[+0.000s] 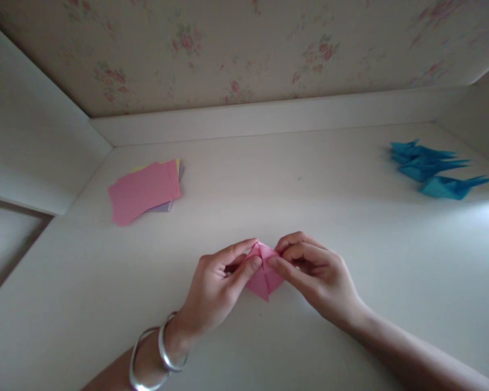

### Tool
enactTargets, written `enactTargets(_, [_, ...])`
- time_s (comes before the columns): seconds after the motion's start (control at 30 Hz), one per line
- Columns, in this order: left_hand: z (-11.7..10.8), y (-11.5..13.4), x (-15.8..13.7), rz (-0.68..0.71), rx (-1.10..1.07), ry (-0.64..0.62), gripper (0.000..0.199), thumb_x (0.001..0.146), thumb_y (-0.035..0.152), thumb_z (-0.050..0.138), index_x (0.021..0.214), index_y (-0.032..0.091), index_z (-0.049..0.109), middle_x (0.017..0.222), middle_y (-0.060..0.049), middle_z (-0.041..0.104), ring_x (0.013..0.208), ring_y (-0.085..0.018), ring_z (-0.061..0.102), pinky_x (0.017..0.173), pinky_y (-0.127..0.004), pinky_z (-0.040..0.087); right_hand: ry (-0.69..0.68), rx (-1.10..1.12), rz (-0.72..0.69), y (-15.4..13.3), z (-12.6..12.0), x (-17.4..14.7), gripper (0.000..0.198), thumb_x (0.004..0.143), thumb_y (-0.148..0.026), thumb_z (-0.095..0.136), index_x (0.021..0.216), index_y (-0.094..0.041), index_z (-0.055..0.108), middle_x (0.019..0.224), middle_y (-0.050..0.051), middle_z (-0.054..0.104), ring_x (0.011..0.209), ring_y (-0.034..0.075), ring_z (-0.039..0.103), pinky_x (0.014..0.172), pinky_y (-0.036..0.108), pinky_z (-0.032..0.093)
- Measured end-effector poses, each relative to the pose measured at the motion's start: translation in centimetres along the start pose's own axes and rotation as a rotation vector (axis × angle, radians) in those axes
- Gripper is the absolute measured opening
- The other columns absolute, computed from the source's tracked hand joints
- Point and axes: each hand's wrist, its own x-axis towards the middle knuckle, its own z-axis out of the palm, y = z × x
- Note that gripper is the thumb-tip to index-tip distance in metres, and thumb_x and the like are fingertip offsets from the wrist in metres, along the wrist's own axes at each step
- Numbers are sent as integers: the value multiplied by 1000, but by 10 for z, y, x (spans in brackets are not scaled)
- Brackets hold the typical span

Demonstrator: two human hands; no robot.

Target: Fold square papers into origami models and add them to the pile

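Observation:
A small piece of folded pink paper (266,279) is held between both hands, near the middle of the white tabletop. It has a diamond-like outline with a crease or slit down its centre and a point toward me. My left hand (222,282) pinches its left side, thumb on top and index finger along the upper tip. On the other side, my right hand (320,271) pinches the right edge between thumb and curled fingers. The paper's underside and the fingertips beneath it are hidden.
At the back left lies a stack of paper sheets (146,190), pink on top with yellow and purple edges showing. Several folded blue paper figures (426,163) stand at the back right. A white ledge (261,118) and floral wall (228,54) bound the white table (244,190).

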Motion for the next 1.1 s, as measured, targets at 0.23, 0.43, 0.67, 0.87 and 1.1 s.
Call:
enactTargets(0.23, [-1, -3, -1, 40, -36, -3, 23, 91, 29, 67, 112, 23, 72, 91, -1, 80, 76, -12, 73, 67, -17, 58, 4, -4, -13, -2, 0, -1, 20, 84, -21, 73, 65, -19, 65, 82, 4, 66, 74, 13, 64, 61, 23, 49])
enactTargets(0.43, [-10, -1, 3, 146, 82, 43, 12, 90, 24, 68, 97, 23, 78, 90, -1, 80, 76, -10, 72, 69, -15, 57, 6, 24, 1, 2, -1, -1, 18, 82, -20, 74, 67, -19, 63, 79, 2, 66, 73, 13, 63, 61, 23, 48])
enactTargets(0.67, [-11, 0, 6, 187, 163, 0, 21, 91, 23, 67, 110, 22, 75, 88, -1, 80, 73, -11, 72, 68, -16, 57, -61, -17, -33, 6, -3, -1, 11, 87, -22, 71, 95, -23, 77, 92, 4, 67, 81, 14, 65, 65, 24, 53])
enactTargets(0.87, [-7, 4, 6, 150, 137, -44, 13, 91, 22, 66, 94, 19, 78, 80, 0, 79, 66, -10, 72, 63, -14, 57, -99, -73, -77, 10, -4, -2, 14, 89, -21, 68, 95, -26, 80, 94, 4, 66, 82, 14, 65, 67, 23, 53])
enactTargets(1.1, [-5, 2, 5, 80, 38, -94, 13, 92, 23, 63, 92, 20, 76, 78, 2, 78, 63, -9, 71, 59, -13, 57, -136, -72, -58, 9, -6, -1, 12, 88, -22, 68, 89, -24, 81, 95, 5, 64, 80, 13, 65, 64, 22, 53])
